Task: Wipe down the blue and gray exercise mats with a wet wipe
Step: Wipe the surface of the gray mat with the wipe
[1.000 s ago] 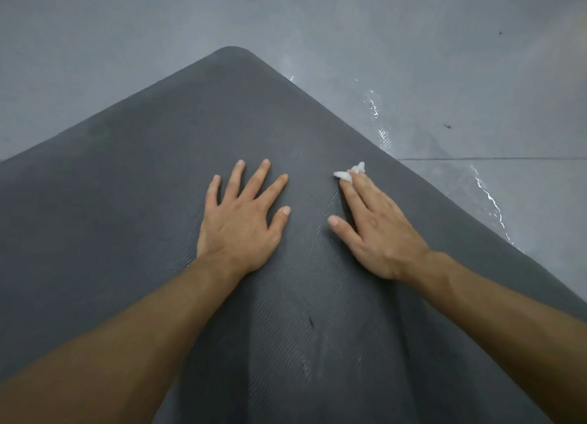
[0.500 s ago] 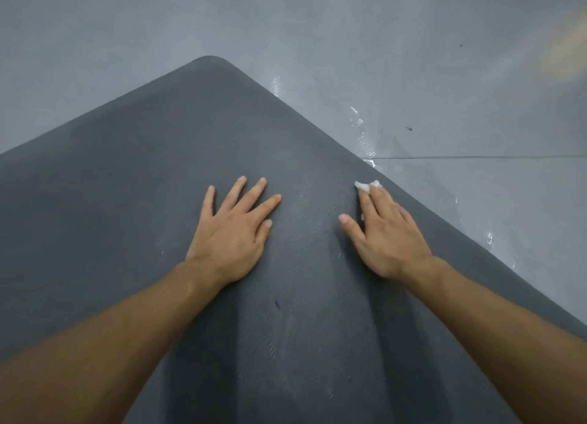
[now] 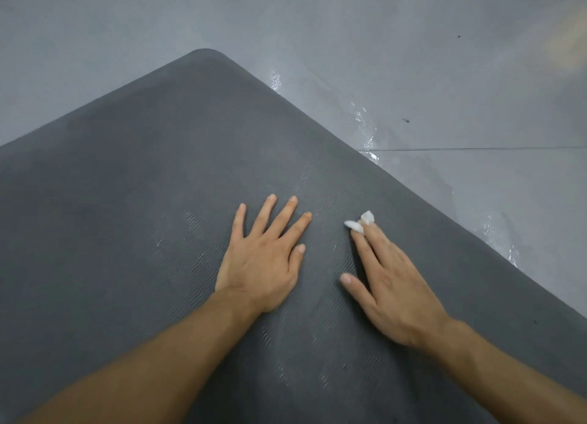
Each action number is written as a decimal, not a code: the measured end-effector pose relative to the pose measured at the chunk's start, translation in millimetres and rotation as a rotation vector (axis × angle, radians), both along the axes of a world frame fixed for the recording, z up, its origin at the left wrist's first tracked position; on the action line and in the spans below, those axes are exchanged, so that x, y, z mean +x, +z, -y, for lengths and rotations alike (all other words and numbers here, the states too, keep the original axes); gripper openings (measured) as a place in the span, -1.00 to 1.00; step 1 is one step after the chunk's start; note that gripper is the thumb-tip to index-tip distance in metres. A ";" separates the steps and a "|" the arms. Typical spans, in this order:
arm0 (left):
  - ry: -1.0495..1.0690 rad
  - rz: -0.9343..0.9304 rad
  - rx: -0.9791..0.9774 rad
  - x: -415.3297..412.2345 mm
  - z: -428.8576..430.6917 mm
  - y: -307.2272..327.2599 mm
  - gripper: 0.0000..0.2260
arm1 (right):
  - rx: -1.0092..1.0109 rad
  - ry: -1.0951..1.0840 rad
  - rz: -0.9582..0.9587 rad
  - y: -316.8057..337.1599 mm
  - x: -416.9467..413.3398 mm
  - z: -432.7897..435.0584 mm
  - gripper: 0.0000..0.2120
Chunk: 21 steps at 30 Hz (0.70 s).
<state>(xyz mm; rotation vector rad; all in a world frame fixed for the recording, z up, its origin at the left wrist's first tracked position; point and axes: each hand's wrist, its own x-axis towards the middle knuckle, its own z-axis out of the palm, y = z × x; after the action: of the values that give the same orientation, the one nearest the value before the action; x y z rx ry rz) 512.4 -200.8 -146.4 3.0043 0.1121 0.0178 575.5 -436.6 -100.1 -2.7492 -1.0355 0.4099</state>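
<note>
Found mid-wipe on the gray mat [image 3: 143,185], wet wipe [image 3: 360,224] pressed beneath straight fingers of the flat right hand [image 3: 392,285], left hand [image 3: 263,264] splayed flat alongside; judged partly done, blue mat unseen.

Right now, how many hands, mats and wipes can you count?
Hands: 2, the left hand and the right hand
Mats: 1, the gray mat
Wipes: 1, the white wet wipe
Total: 4
</note>
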 end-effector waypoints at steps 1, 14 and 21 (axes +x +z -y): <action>0.002 0.002 0.003 0.3 -0.3 -0.2 -0.48 | -0.006 0.027 -0.017 2.7 -11.7 6.9 -0.25; 0.000 0.010 -0.020 -0.2 -1.8 1.4 -0.48 | -0.139 -0.179 0.043 -1.1 32.1 39.4 -0.21; -0.001 0.022 -0.024 0.5 -2.7 1.3 -0.48 | -0.036 -0.381 0.007 -14.4 64.0 31.5 -0.08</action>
<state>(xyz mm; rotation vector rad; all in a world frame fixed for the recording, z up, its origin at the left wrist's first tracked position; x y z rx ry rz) 512.9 -198.1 -145.1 2.9789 0.1083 0.0484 639.5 -468.1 -114.5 -2.8900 -0.4879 0.3610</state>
